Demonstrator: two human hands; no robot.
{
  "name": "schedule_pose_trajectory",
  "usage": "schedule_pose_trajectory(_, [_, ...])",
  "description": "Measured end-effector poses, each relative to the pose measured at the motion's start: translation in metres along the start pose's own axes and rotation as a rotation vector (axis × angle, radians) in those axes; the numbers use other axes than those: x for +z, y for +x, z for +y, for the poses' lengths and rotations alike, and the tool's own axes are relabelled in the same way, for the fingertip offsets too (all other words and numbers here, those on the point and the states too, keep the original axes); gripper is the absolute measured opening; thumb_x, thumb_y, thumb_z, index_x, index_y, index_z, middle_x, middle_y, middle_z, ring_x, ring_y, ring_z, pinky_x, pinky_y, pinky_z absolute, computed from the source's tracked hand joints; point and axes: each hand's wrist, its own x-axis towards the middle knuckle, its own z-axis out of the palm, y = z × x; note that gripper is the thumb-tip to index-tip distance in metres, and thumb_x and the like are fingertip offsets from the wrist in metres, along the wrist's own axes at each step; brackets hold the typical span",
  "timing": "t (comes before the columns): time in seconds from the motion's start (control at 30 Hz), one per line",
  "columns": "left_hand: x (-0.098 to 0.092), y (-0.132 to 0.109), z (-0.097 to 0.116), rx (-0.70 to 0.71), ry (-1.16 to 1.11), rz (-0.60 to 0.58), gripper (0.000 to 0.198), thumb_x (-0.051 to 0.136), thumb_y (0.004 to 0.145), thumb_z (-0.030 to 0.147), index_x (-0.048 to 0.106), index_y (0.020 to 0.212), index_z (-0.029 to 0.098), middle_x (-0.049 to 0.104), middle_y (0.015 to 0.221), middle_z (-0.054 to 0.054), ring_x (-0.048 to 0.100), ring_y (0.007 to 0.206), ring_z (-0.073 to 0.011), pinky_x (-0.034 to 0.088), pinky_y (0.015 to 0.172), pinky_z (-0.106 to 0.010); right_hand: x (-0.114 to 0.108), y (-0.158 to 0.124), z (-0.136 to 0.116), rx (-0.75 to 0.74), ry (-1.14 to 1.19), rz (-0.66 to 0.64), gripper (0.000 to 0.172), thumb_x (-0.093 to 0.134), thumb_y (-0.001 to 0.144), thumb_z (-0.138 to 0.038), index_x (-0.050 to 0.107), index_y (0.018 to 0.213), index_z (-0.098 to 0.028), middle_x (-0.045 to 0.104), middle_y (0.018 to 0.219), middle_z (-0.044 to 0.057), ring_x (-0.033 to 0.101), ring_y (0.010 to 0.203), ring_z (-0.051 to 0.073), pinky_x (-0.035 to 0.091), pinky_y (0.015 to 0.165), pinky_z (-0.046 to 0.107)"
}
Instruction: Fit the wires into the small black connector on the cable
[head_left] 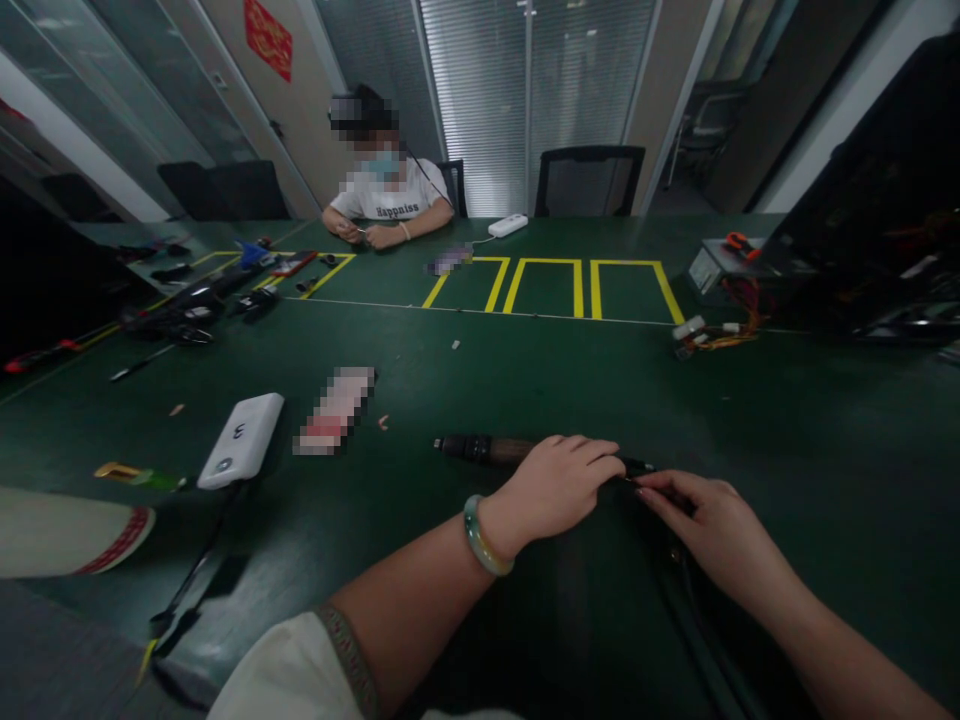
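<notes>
Green table (525, 380) separates left hand (559, 485) from “Happniss” shirt (384, 199).

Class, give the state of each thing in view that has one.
Dark tool: lying down, partly covered
Left hand: palm down over tool
Right hand: thumb and finger together, grip contents unclear
Near white device: lying flat, cable attached
Screwdriver: lying flat
Far white device: cable attached
Co-worker: seated

Left hand (559, 487) over a dark tool (506, 452), right hand (709, 520) pinched up just beside it. White gadget (244, 440) sits left of that grip.
</notes>
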Motion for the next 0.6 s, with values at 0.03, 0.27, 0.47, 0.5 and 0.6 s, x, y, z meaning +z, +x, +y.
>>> schedule_pose_trajectory(0.03, [-0.001, -0.001, -0.001, 0.01, 0.0, -0.007, 0.027, 0.053, 0.091, 0.015, 0.055, 0.116, 0.025, 0.051, 0.135, -0.001, 0.051, 0.115, -0.0193, 0.043, 0.093, -0.034, -0.001, 0.0, 0.0, -0.017, -0.027, 0.01, 0.024, 0.057, 0.089, -0.045, 0.071, 0.099, -0.029, 0.074, 0.088, 0.002, 0.066, 0.075, 0.023, 0.046, 0.07, 0.034])
schedule_pose_trajectory(0.27, [0.002, 0.004, 0.005, -0.058, -0.021, 0.025, 0.014, 0.057, 0.088, 0.019, 0.057, 0.102, 0.023, 0.059, 0.112, -0.002, 0.055, 0.101, -0.0199, 0.043, 0.089, -0.035, -0.007, 0.001, -0.009, -0.041, -0.058, 0.025, 0.014, 0.057, 0.088, -0.035, 0.068, 0.089, -0.026, 0.067, 0.071, -0.002, 0.059, 0.063, 0.017, 0.041, 0.065, 0.03])
schedule_pose_trajectory(0.47, [0.008, 0.004, 0.016, -0.164, 0.015, 0.063, 0.011, 0.06, 0.087, 0.017, 0.053, 0.094, 0.021, 0.057, 0.097, -0.001, 0.054, 0.093, -0.0196, 0.044, 0.084, -0.035, 0.002, -0.001, -0.009, -0.031, -0.002, -0.003, 0.011, 0.056, 0.086, -0.03, 0.064, 0.084, -0.024, 0.064, 0.071, -0.003, 0.058, 0.064, 0.017, 0.04, 0.059, 0.027])
schedule_pose_trajectory(0.5, [0.009, 0.005, 0.017, -0.174, 0.022, 0.069, 0.013, 0.06, 0.087, 0.017, 0.053, 0.096, 0.021, 0.057, 0.098, -0.001, 0.054, 0.093, -0.0198, 0.044, 0.084, -0.035, 0.003, 0.0, -0.009, -0.033, -0.014, 0.001, 0.011, 0.055, 0.086, -0.03, 0.064, 0.083, -0.024, 0.064, 0.071, -0.002, 0.058, 0.064, 0.017, 0.04, 0.059, 0.027])
schedule_pose_trajectory(0.6, [0.013, 0.008, 0.016, -0.184, 0.05, 0.066, 0.011, 0.059, 0.088, 0.019, 0.053, 0.097, 0.021, 0.056, 0.097, -0.002, 0.054, 0.093, -0.0206, 0.044, 0.083, -0.036, 0.006, 0.004, -0.008, -0.039, -0.057, 0.031, 0.01, 0.056, 0.085, -0.029, 0.064, 0.082, -0.024, 0.065, 0.073, -0.002, 0.059, 0.067, 0.018, 0.04, 0.059, 0.027])
